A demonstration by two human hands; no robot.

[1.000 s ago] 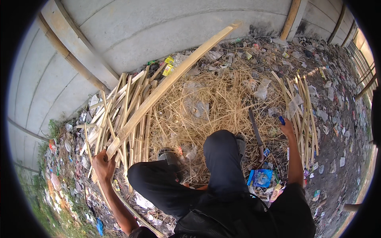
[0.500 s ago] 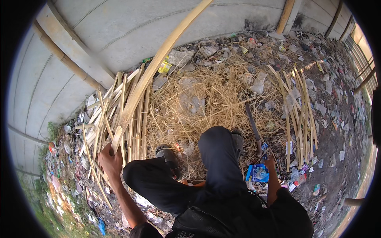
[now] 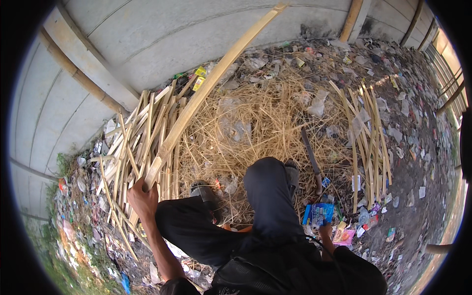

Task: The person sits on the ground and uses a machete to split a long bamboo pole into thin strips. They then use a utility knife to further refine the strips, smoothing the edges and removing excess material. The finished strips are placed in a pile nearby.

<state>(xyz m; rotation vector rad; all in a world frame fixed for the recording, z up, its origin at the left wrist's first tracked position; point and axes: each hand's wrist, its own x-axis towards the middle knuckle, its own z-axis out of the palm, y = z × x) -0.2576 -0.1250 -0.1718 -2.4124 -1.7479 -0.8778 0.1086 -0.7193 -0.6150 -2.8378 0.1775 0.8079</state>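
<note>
My left hand point(image 3: 143, 200) is closed round the near end of a long split bamboo strip point(image 3: 199, 96), which slants up and away to the right toward the wall. A heap of bamboo strips point(image 3: 118, 169) lies beside and beyond that hand. My right hand point(image 3: 325, 231) is low, right of my knee, at the edge of a blue packet point(image 3: 319, 213); its fingers are too small and partly hidden to show what they do. A long dark-bladed machete point(image 3: 311, 155) lies on the straw beyond the packet.
Straw-like bamboo shavings point(image 3: 260, 113) cover the ground before my knees. A second row of strips point(image 3: 371, 142) lies at the right. A pink packet point(image 3: 343, 237) and other litter are scattered around. The grey panel wall point(image 3: 172, 34) stands behind, with a bamboo pole point(image 3: 81, 76) leaning.
My left hand has shifted slightly right, and the strip's far end has come into view at the top. My right hand has drawn back toward me, beside the blue packet.
</note>
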